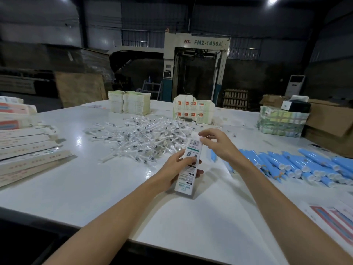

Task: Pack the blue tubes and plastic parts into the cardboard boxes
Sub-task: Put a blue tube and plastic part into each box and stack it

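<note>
We hold a narrow white box [186, 178], nearly upright, over the white worktop [107, 184]. Our left hand [176, 169] grips its middle and our right hand [219, 144] pinches its top flap. Behind it lies a heap of plastic parts [145, 138], with blue tubes [298, 167] at right and flat cartons [28, 150] at left.

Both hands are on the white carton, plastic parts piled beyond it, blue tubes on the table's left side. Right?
No. The head view shows the blue tubes on the right side of the table, not the left. The left hand and right hand hold the white carton, with the plastic parts piled beyond it.
</note>
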